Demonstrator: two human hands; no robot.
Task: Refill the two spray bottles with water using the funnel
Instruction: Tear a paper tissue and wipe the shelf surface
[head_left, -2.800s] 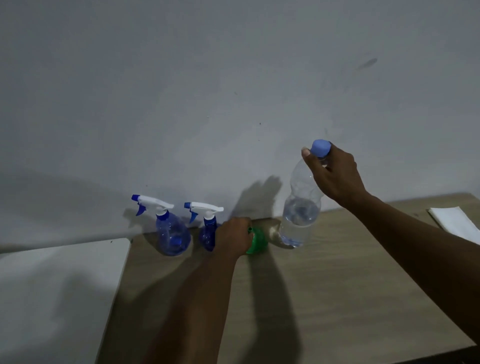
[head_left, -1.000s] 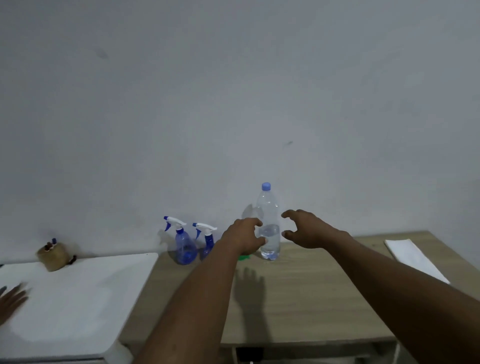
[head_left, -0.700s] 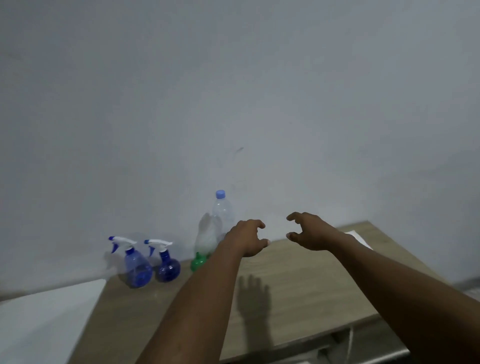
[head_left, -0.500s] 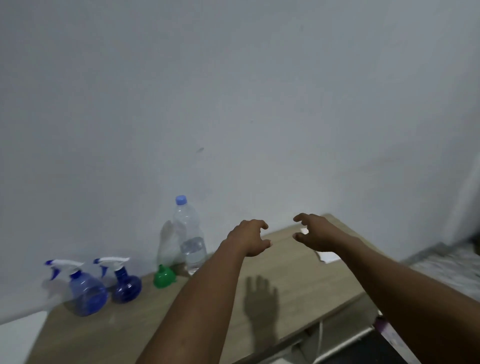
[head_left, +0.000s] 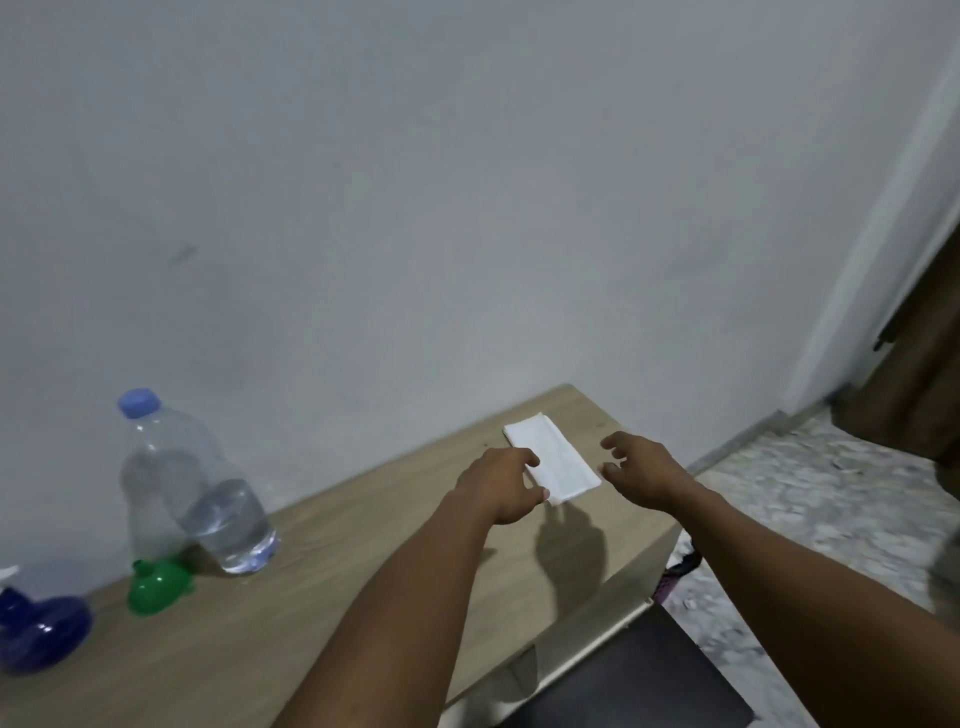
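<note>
Two hands, left hand (head_left: 497, 484) and right hand (head_left: 645, 474), fingers loosely curled and empty, flank one folded white cloth (head_left: 558, 460), centre right. Lower left: one water bottle (head_left: 197, 493), one green funnel (head_left: 156, 590), one blue spray bottle (head_left: 39, 631).

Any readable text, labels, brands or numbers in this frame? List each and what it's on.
None readable.
water bottle: clear plastic, no label visible.
spray bottle: cut off at the frame edge, no print seen.
funnel: plain green.
folded white cloth: blank.
</note>
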